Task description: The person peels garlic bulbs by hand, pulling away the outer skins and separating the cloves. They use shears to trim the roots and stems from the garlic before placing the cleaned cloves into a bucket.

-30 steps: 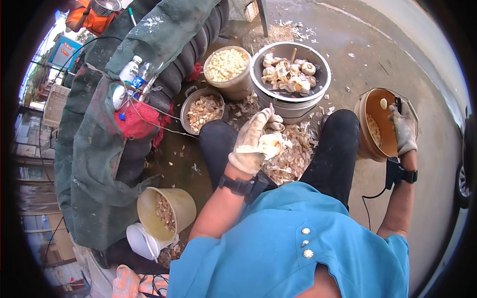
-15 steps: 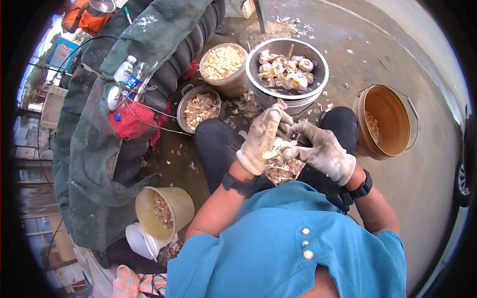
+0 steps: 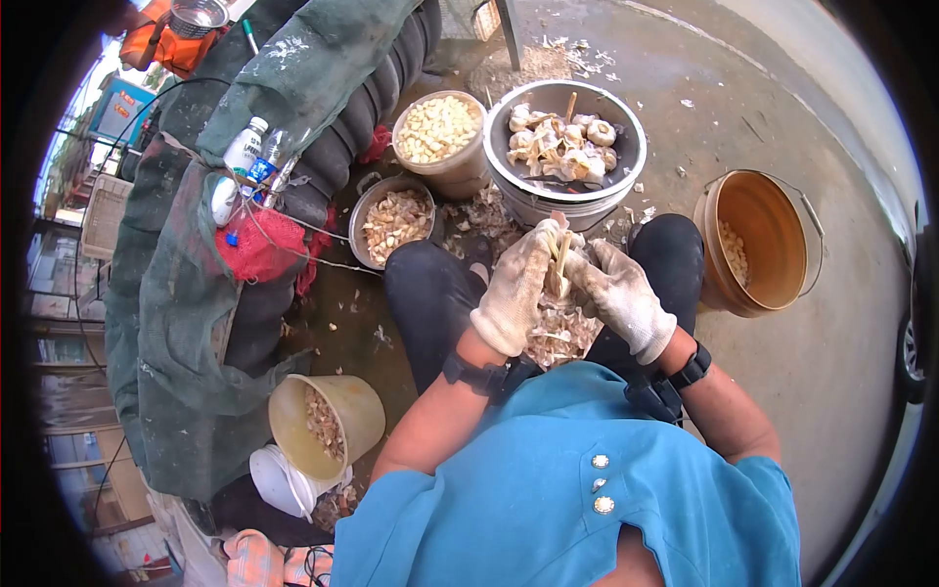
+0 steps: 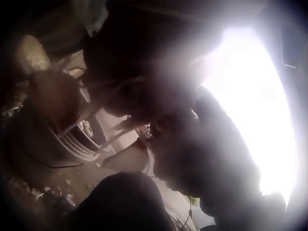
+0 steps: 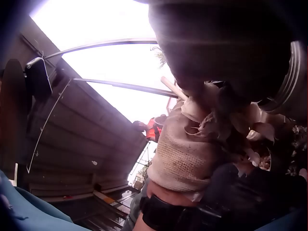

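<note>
In the head view, my gloved left hand (image 3: 516, 293) grips a garlic bulb (image 3: 558, 282) with its pale stem pointing up, above the lap. My gloved right hand (image 3: 631, 298) comes in from the right, thumb and fingers curled at the bulb's side. The small dark knife seen in it earlier is now hidden by the fingers. From the right wrist, the left glove (image 5: 178, 156) shows round the garlic (image 5: 202, 115), its loose skins hanging. The left wrist view is mostly dark against glare.
Ahead stands a basin (image 3: 634, 127) of whole garlic bulbs, beside a bucket (image 3: 460, 174) of peeled cloves and a pot (image 3: 364, 233) of skins and cloves. An orange-brown bucket (image 3: 782, 235) with cloves stands right. A yellowish bucket (image 3: 362, 416) tilts at left; garlic skins (image 3: 562, 338) lie between the knees.
My right hand has come from the orange-brown bucket, where a clove was in the air, back to the garlic in my left hand. The bulb's stem now points up between both hands.
</note>
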A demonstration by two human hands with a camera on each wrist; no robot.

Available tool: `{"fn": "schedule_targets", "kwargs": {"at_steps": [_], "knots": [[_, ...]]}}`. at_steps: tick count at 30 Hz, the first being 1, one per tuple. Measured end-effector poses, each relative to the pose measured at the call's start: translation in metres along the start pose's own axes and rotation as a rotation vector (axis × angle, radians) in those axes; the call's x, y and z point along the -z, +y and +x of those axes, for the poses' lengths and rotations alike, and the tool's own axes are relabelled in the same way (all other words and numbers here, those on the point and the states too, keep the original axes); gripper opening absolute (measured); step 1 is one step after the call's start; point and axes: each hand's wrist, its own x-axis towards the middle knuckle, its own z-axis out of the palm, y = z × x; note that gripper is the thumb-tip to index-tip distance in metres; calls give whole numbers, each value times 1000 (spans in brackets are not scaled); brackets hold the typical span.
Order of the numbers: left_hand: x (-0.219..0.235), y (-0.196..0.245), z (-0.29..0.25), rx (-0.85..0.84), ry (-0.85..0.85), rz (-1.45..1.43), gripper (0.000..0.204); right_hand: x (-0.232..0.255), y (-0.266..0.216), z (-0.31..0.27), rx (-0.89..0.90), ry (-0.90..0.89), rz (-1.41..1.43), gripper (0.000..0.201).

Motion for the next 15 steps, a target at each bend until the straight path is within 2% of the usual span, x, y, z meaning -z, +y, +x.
{"fn": "schedule_targets", "kwargs": {"at_steps": [1,2,3,5,7,8,9,11,12,14,15], "knots": [[-7,1,-2,3,2,0,44,-2,1,1,26,9,78,34],[-14,4,-4,151,117,-87,45,-3,-5,-1,-63,-51,153,35],[-16,6,-6,301,230,-172,46,-7,-4,0,-64,-53,155,35],[-13,3,-2,323,228,-184,46,-14,-2,-1,-46,-6,239,35],[-10,-1,0,368,221,-198,36,-13,0,-1,-57,-45,289,33],[-10,-5,0,179,167,117,31,-16,-1,-1,-56,-30,320,33],[-10,-6,0,180,167,118,31,-19,-2,-1,-55,-16,351,32],[-9,-1,-1,49,202,356,40,-22,-4,0,-75,-28,373,31],[-8,-2,-2,51,203,357,40,-23,-5,1,-94,-35,394,30],[-5,-4,-2,218,162,269,48,-26,-4,1,-101,-31,422,31],[-6,-8,-4,220,163,269,48,-27,-4,1,-105,-25,450,33]]}}
